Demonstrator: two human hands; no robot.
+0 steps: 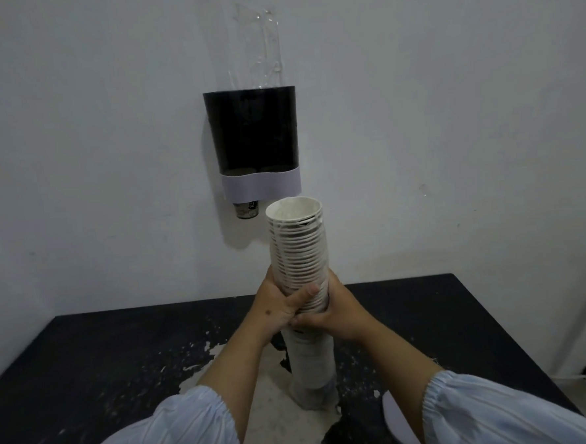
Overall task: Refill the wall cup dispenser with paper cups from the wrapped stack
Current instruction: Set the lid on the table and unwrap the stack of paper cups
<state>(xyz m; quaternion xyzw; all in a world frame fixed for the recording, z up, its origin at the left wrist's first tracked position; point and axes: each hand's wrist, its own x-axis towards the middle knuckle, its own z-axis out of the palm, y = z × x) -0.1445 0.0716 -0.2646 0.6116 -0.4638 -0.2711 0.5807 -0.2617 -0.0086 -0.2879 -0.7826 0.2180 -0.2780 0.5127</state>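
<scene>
A tall stack of white paper cups (298,249) stands upright on the table, mouths up. Its lower part (312,368) is still in clear wrapping; the upper part is bare. My left hand (279,308) and my right hand (334,310) both clasp the stack at mid-height, fingers overlapping at the front. The wall cup dispenser (251,131) hangs above and to the left: a dark body with a pale band at the bottom. One dark cup (247,210) pokes out below it. A clear plastic sleeve (257,45) sticks up from its top.
The black table (87,364) has worn, peeling patches near its middle. A pale round lid (400,421) lies at the front right, partly under my right sleeve. The bare white wall is right behind the table.
</scene>
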